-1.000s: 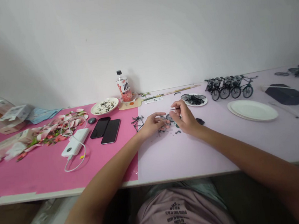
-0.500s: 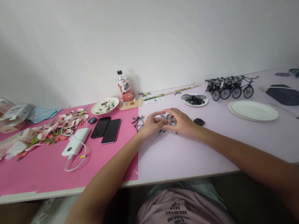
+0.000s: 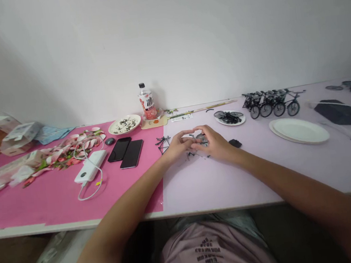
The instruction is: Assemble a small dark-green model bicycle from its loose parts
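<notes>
"Taking the drink bottle [image 3: 148, 106] as landmark, what's left of it?"

"Cardboard boxes [image 3: 21, 138] at the far left, then pink petals [image 3: 65, 152], a white power bank [image 3: 91, 166] with its cable, and two dark smartphones [image 3: 131, 154], with a shallow dish [image 3: 111, 129] just beside the bottle. The pink sheet [image 3: 116, 197] runs to the table's front edge."

"And the hands?"

"Right of the bottle and nearer the front edge, past a toy bicycle frame [image 3: 163, 143]. The left hand [image 3: 177, 147] is curved, its fingers meeting those of the equally curved right hand [image 3: 215, 144]. Small bicycle parts [image 3: 201, 138] show between them; what either pinches, I cannot tell."

"Any room?"

"The lilac sheet [image 3: 219, 185] spans from the hands to the front edge."

"What stands in the way?"

"Farther right of the bottle: a plate of black parts [image 3: 231, 118], a small black piece [image 3: 235, 143], upright toy bicycles [image 3: 273, 104], overlapping white plates [image 3: 302, 129] and a dark flat slab [image 3: 340, 113]"
</notes>
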A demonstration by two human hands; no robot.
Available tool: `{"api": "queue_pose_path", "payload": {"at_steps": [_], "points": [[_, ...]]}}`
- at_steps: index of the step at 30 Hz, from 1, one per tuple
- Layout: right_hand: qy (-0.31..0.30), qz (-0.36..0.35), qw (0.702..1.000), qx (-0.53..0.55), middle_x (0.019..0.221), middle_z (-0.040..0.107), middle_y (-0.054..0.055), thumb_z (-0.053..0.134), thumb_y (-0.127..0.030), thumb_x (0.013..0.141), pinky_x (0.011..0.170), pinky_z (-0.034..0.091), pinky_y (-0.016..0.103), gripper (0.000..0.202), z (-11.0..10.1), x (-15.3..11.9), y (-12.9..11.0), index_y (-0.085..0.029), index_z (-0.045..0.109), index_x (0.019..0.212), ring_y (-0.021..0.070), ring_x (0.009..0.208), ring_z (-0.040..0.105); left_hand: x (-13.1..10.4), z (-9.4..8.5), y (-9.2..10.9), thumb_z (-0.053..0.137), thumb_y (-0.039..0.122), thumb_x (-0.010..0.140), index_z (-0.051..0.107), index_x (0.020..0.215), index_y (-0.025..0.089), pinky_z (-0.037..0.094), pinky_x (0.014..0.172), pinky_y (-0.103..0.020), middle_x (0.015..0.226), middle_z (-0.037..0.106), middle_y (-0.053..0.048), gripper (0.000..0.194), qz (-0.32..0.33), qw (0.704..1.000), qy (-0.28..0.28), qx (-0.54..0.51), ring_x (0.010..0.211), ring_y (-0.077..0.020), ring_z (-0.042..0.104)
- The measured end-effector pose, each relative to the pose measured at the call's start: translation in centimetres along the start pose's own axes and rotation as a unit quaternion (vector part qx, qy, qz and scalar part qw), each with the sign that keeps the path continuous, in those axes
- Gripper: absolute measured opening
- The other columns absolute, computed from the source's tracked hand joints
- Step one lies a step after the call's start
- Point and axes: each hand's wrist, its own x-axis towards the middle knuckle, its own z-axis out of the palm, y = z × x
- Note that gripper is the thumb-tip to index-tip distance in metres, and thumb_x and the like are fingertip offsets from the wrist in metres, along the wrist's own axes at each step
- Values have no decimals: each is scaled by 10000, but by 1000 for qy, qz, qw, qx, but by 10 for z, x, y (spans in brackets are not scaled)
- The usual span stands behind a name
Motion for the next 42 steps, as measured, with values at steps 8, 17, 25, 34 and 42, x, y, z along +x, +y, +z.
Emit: {"api": "queue_pose_path", "payload": {"at_steps": [8, 17, 25, 34, 42], "points": [[245, -41, 969, 12, 1038, 517, 46, 562, -373, 1017, 619, 441, 327, 163, -16, 12, 5, -238, 503, 1087, 130, 640, 452, -4, 8, 8, 651, 214, 920, 565, 1309, 161, 602, 808, -325, 1046, 793, -99, 402, -20, 999, 38, -9, 806, -180, 785], [253, -73, 964, -34, 719, 442, -4, 542, -345, 1029, 655, 367, 336, 352, -44, 25, 17, -244, 386, 730, 177, 682, 450, -2, 7, 8, 624, 168, 887, 569, 1286, 158, 577, 748, -299, 901, 778, -57, 403, -12, 998, 62, -2, 765, -180, 773], [-137, -25, 989, -40, 803, 648, 32, 741, -421, 898, 656, 384, 303, 207, -38, 16, 9, -234, 829, 885, 169, 692, 565, -1, 5, 5, 707, 258, 891, 532, 1298, 169, 579, 689, -282, 1104, 796, -143, 453, -2, 998, 58, -5, 821, -198, 788], [-310, 47, 950, -12, 930, 789, 63, 776, -335, 799, 701, 474, 304, 161, -41, 14, 2, -223, 868, 869, 210, 776, 676, 3, 2, 2, 783, 245, 882, 542, 1239, 161, 595, 828, -339, 1150, 794, -193, 439, 25, 996, 76, -47, 893, -221, 800], [-324, 31, 946, -1, 929, 807, 52, 729, -225, 773, 747, 507, 302, 136, -36, 12, -4, -205, 851, 831, 222, 814, 705, 5, -5, -9, 938, 421, 770, 575, 1276, 158, 567, 1024, -457, 1164, 794, -203, 676, 58, 995, 51, -62, 1091, -299, 779]]}}
